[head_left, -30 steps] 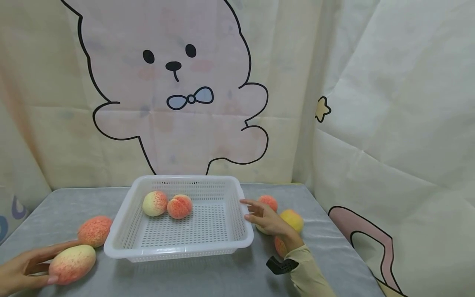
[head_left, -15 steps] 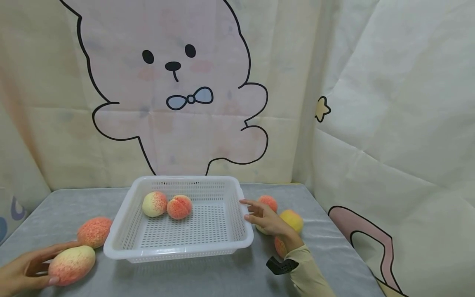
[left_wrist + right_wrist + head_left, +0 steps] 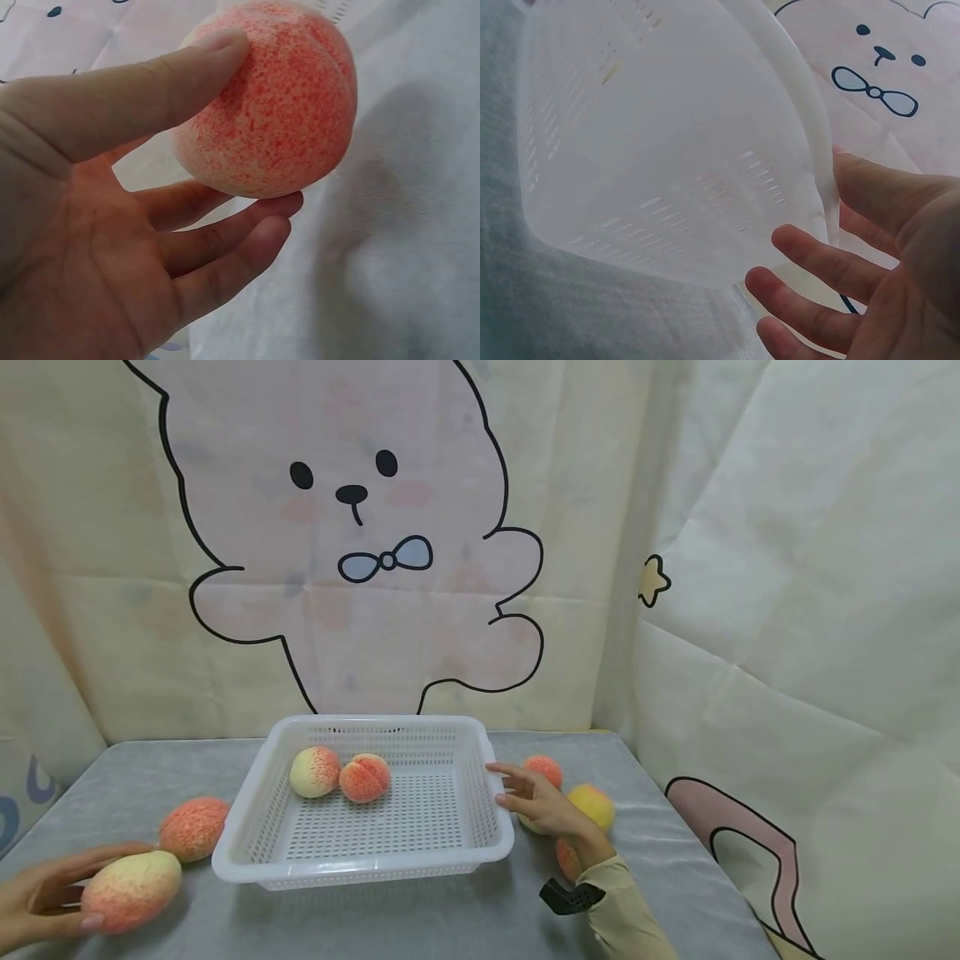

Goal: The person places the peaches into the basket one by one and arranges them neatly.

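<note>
My left hand (image 3: pixel 47 893) grips a yellow-and-red peach (image 3: pixel 133 893) at the left of the table. In the left wrist view the thumb (image 3: pixel 214 56) lies across the peach (image 3: pixel 281 112), with the other fingers behind and under it. A redder peach (image 3: pixel 193 829) sits just beyond, beside the white plastic basket (image 3: pixel 360 870). Two peaches lie inside the basket, a pale one (image 3: pixel 313 772) and a red one (image 3: pixel 365 778). At the basket's right rim, my right hand (image 3: pixel 546 806) pinches the edge; the right wrist view shows its lower fingers (image 3: pixel 810 259) loosely curled by the outer wall.
Right of the basket, partly behind my right hand, lie a red peach (image 3: pixel 543 768), a yellow fruit (image 3: pixel 592 806) and an orange-red fruit (image 3: pixel 567 858). A grey cloth covers the table (image 3: pixel 360 927). Printed curtains (image 3: pixel 570 635) hang behind and at the sides.
My left hand, holding the peach, has shifted slightly left, away from the redder peach. The right hand and basket stay in place.
</note>
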The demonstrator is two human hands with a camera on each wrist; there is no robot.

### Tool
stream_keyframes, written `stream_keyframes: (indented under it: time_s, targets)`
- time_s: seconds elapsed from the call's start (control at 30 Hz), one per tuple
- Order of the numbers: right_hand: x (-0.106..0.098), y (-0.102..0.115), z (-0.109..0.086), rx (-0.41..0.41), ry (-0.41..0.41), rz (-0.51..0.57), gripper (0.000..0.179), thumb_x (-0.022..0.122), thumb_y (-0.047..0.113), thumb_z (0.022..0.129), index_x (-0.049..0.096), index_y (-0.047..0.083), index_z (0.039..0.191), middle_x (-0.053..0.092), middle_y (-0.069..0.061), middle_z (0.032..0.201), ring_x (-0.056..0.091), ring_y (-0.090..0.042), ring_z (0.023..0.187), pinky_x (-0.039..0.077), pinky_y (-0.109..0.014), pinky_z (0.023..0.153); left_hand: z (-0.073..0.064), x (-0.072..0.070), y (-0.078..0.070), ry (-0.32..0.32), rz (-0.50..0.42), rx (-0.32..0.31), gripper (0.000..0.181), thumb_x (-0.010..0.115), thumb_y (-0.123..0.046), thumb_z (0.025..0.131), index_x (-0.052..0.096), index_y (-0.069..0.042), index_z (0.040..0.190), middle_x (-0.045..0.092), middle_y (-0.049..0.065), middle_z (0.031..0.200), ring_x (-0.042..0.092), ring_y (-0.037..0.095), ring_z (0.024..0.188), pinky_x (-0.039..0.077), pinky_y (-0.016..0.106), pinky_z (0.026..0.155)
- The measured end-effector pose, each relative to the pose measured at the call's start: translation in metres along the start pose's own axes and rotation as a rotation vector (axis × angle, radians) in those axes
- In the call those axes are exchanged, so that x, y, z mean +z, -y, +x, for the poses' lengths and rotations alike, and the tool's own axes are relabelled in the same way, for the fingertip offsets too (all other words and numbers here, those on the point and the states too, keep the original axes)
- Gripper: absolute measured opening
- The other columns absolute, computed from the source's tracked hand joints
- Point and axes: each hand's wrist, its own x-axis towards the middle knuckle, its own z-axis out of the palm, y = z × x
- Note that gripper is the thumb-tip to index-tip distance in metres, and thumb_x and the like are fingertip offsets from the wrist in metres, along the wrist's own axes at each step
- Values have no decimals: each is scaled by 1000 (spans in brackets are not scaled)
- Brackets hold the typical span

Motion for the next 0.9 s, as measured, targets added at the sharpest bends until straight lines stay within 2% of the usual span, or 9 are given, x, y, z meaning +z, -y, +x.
stream_keyframes:
  time_s: [0.17,0.2,0.3,0.4,0.47,0.63,0.73,0.8,0.9]
  targets:
    - [0,1,-1,-15,4,-10,60,63,20,101,41,4,153,55,-22,147,58,-36,129,53,-36,102,-3,-12,-5,-11,43,-51,62,53,-3,102,32,-21,158,32,-53,131,41,-25,114,53,17,78]
    - [-1,1,-1,-15,1,-14,60,64,20,101,41,5,153,55,-22,147,58,-36,129,53,-36,102,-3,-14,-8,-11,50,-44,63,52,-2,102,31,-21,158,31,-53,131,41,-25,114,54,17,78]
    - [-1,-1,-1,-19,-5,-26,59,63,20,101,42,4,153,55,-23,146,59,-35,128,54,-36,102,-3,-19,-14,-7,50,-35,67,52,-2,102,30,-33,157,31,-54,131,42,-25,114,55,17,79]
    - [-1,-2,-1,-13,-7,-25,59,64,20,100,42,4,153,56,-23,145,60,-31,127,54,-34,101,-4,-22,-22,-36,89,-1,71,53,0,102,29,-42,155,31,-53,131,45,-23,113,56,19,77]
    - [0,-3,0,-18,-1,-30,59,64,20,100,42,3,153,56,-24,144,60,-30,126,53,-31,100,-4,-21,-29,-86,145,41,73,54,2,100,28,-36,157,33,-50,134,46,-21,114,57,20,76]
    - [0,-2,2,-29,2,-11,60,64,18,100,41,1,152,55,-27,143,60,-34,126,53,-24,97,2,-14,-56,-221,250,124,71,56,7,98,24,-7,159,39,-40,141,53,-16,115,58,22,74]
    - [0,0,2,-29,2,-2,59,64,18,100,42,2,152,55,-27,144,58,-39,128,53,-24,97,10,-8,-79,-262,276,147,69,56,8,97,26,-5,158,42,-36,143,58,-11,113,58,23,75]
    - [-1,-1,2,-24,3,-5,59,64,18,100,42,2,152,55,-26,144,57,-40,128,53,-25,97,17,-5,-96,-259,275,171,69,55,9,97,27,-6,158,44,-33,143,59,-9,112,58,22,75]
    - [-1,-1,1,-26,6,-4,59,64,18,100,41,1,152,55,-26,144,57,-41,128,53,-25,97,29,0,-121,-274,295,123,68,56,3,100,28,-12,159,46,-34,139,57,-11,110,56,21,75]
